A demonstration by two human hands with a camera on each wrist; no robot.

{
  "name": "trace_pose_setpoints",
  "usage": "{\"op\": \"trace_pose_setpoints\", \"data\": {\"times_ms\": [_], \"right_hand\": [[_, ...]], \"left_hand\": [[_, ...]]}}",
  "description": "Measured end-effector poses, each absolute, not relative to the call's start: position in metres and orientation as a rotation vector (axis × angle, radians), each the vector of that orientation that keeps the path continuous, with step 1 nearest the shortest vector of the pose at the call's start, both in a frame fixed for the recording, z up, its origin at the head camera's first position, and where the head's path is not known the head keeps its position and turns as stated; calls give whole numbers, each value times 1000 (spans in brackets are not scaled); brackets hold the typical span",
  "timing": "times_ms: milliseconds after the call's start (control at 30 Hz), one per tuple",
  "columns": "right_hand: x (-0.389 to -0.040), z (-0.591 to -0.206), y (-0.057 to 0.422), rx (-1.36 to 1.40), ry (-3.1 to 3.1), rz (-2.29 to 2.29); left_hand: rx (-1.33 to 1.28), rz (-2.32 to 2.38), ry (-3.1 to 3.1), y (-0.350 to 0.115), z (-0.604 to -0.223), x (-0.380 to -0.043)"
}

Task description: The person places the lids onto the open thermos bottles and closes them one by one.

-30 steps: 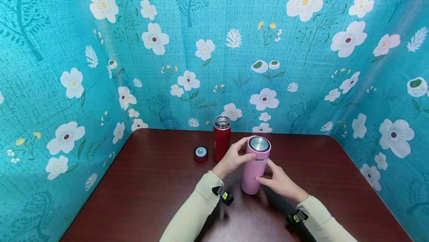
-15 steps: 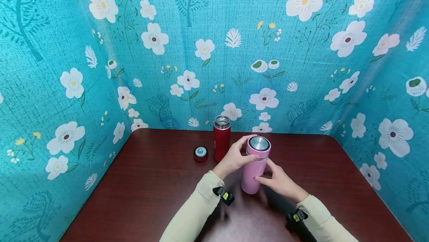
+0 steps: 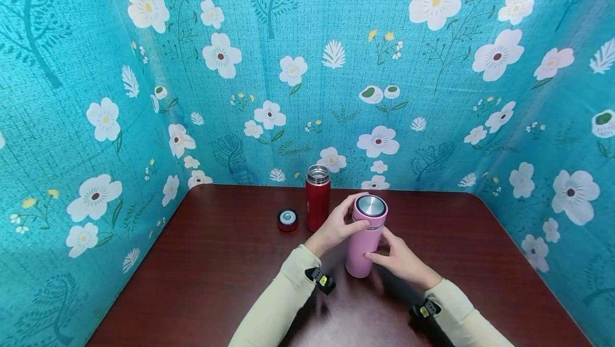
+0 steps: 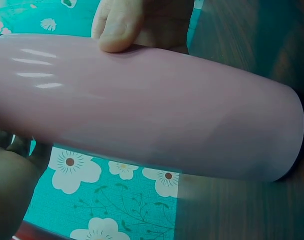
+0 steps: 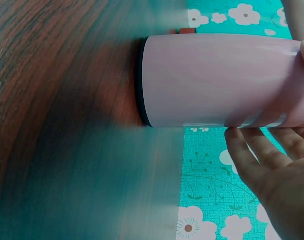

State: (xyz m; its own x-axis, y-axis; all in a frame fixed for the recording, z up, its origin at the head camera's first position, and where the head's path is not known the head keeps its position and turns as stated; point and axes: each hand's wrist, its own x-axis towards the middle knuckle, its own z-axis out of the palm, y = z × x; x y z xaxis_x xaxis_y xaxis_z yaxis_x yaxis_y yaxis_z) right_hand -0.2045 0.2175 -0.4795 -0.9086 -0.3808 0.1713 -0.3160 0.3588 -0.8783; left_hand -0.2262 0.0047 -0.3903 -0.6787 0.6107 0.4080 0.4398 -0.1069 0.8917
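The pink bottle stands a little right of centre in the lower half of the head view, with both hands on it. The left hand has its grip wrapped round the upper end, thumb across the front at the seam under the cap. The right hand has its grip clamped on the body lower down, thumb in front and fingers behind. The cap sits on the bottle.

Slipping seems the main risk: the pink wall looks smooth and glossy in the left wrist view, so if one hand turned against the other, the body could spin inside the right grip. With the left thumb so near the seam, a twist might also drag on the body rather than the cap. Whether the base bears fully on the tabletop I cannot tell; if it does not, a loosened right grip could let the bottle tip or drop.

The red bottle stands at the upper left of the hands, mouth uncovered, just beside the left hand. A backward swing of those knuckles could knock it over, and anything inside would spill. The red lid, left of it, lies inner side up and could be nudged by a falling bottle.
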Motion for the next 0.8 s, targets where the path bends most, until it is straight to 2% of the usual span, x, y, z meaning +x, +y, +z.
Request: {"op": "trace_pose_setpoints", "data": {"times_ms": [433,800], "right_hand": [[-204,-479,217,-621,2553,-1598],[-204,-481,217,-712,2561,-1619]], "left_hand": [[1172,1988,1919,11,-425,-249],[1139,1960,1996,11,-416,-243]]}}
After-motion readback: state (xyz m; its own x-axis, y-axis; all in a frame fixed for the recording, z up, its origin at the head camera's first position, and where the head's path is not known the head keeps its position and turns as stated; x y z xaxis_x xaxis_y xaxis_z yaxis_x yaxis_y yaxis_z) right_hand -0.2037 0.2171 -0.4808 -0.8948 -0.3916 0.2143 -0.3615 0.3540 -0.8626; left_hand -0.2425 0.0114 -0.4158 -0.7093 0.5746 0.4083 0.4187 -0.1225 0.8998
